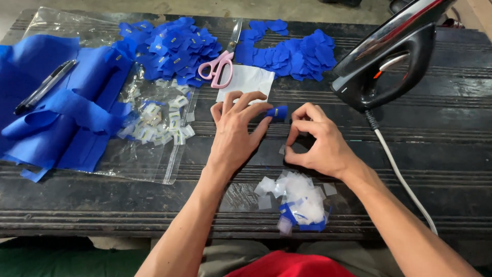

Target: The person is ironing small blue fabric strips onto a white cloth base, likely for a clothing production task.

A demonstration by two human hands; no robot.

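Sitting at the dark slatted bench, I take the small blue fabric piece with a little label on it as my landmark; it lies on the bench between my two hands. Nearest me, below that piece, is a heap of white backing scraps and blue offcuts, which I judge to be waste from pieces already finished. My left hand rests flat just left of the piece, fingers spread and relaxed, the fingertips touching its left edge and holding it down rather than gripping it. My right hand sits just right of the piece, thumb and forefinger curled toward each other in a near-closed pinch; whether anything is caught in that grip I cannot tell. Left of the piece a clear plastic bag holds loose small white labels, with a large blue cloth and a black pen beyond it. Beyond the piece lie a white paper sheet, pink-handled scissors, and two piles of blue pieces, so a good share looks done. Far right stands a black iron.
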